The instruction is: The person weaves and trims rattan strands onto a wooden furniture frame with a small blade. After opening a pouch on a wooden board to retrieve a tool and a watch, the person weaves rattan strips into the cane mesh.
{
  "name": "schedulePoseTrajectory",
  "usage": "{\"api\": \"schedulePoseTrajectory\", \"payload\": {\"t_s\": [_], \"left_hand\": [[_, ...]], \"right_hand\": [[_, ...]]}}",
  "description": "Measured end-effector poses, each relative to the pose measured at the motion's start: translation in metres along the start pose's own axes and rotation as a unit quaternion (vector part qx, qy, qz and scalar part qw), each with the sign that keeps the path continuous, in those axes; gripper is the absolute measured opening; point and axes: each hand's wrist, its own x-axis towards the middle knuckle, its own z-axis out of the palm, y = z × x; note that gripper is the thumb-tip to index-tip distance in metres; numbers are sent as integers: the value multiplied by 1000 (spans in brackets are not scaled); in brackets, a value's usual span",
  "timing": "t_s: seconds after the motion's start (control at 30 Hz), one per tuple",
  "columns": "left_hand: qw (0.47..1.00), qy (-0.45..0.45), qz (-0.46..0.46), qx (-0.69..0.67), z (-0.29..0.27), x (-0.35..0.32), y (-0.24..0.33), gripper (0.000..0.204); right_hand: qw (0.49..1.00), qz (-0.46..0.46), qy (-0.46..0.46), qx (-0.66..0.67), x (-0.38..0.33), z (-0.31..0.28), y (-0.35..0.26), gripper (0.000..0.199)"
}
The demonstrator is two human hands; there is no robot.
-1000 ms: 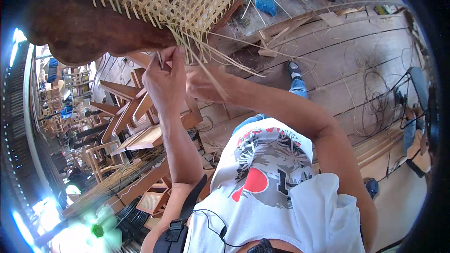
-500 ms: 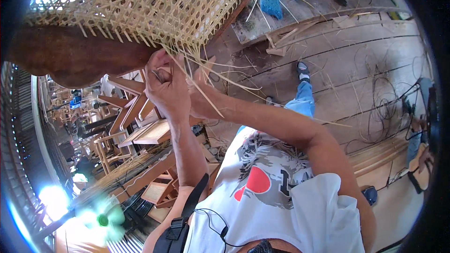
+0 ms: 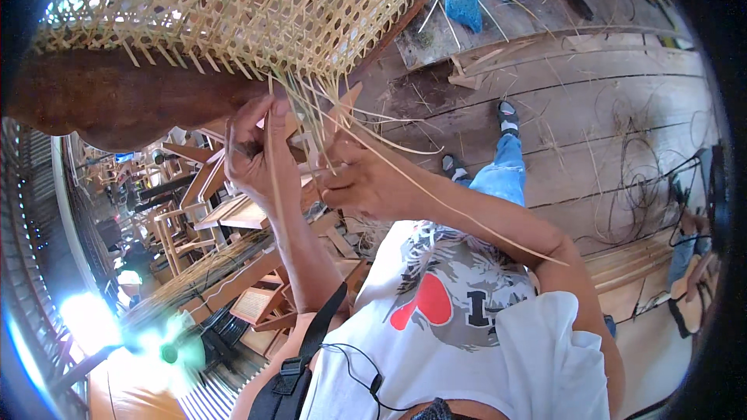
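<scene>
A woven cane panel in a dark wooden frame fills the upper left, its lower rail scalloped. Loose cane strands hang in a bunch from the panel's lower corner. Just below the rail, my left hand pinches one cane strand between thumb and forefinger; that strand runs down past the wrist. My right hand is beside it, fingers curled in at the lower ends of the bunch. What the right fingers grip is hidden. A long strand trails over my right forearm.
At the upper right stands a wooden bench with a blue sponge, metal rods and hand tools. Black cable and cane scraps litter the plank floor. Chair frames are stacked at the left, near a spinning green fan. Another person is at the far right.
My hands have come apart: the left has moved slightly left and down with a strand, the right down and to the right. The view has shifted a little.
</scene>
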Motion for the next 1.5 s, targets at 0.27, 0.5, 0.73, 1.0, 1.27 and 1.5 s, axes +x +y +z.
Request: {"api": "schedulePoseTrajectory", "payload": {"t_s": [0.27,0.5,0.73,1.0,1.27,1.5], "left_hand": [[990,5,-80,-116,3,4,-6,25],[997,26,19,-74,15,2,0,30],[985,4,-107,-138,9,-7,0,37],[995,-35,-46,-76,5,-1,-16,29],[995,-32,-39,-88,13,-2,-20,27],[991,8,-58,-116,34,-8,-5,28]], "right_hand": [[995,74,5,-63,-2,-56,-1,14],[980,140,33,-139,8,-58,11,26],[984,113,44,-130,6,-39,6,24],[993,43,27,-106,-5,10,-20,31],[968,200,90,120,-17,-95,26,13],[974,37,156,160,17,-96,-34,13]]}}
